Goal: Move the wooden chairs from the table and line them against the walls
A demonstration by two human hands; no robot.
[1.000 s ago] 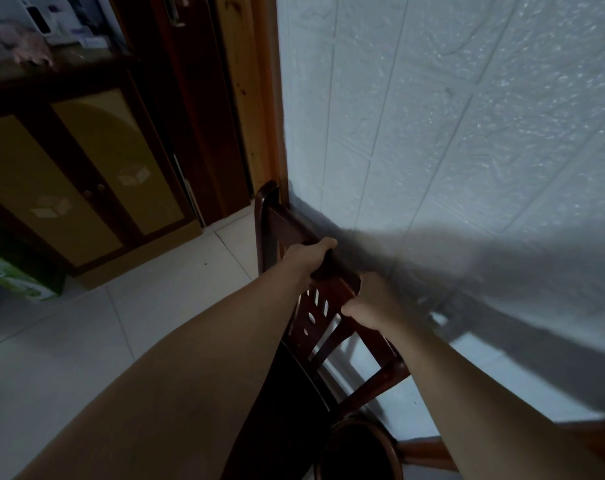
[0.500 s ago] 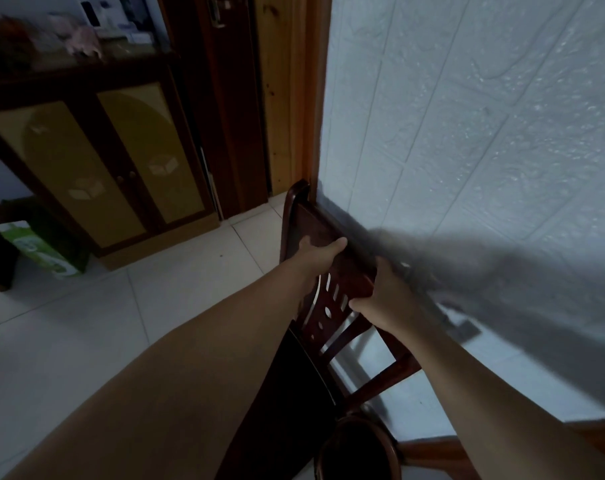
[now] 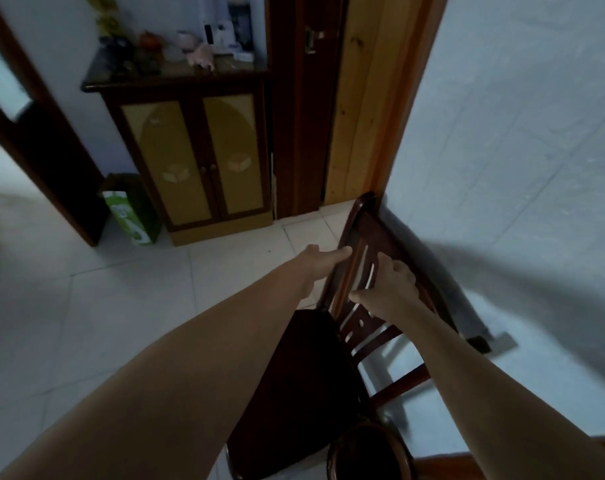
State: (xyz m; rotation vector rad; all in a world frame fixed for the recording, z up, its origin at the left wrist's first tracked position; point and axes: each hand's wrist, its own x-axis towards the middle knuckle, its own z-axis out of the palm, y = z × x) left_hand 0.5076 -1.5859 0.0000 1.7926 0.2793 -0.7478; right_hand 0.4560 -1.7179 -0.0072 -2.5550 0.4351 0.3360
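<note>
A dark wooden chair (image 3: 367, 237) with a carved slatted back and a dark seat (image 3: 294, 382) stands with its back close to the white textured wall (image 3: 519, 133) on the right. My left hand (image 3: 323, 261) grips the left side of the chair's top rail. My right hand (image 3: 391, 289) is closed around the back rail further right. Both forearms reach out over the seat. The chair's legs are mostly hidden below my arms.
A dark cabinet (image 3: 193, 161) with yellow doors stands ahead, small items on top. A green box (image 3: 129, 209) leans beside it. A wooden door frame (image 3: 363, 98) meets the wall corner. A round dark wooden piece (image 3: 367, 452) sits at the bottom. The floor has pale tiles (image 3: 103, 306).
My view has swung left and up, so more of the cabinet and floor shows. The chair back sits nearer the wall corner. Both hands keep their hold on the back.
</note>
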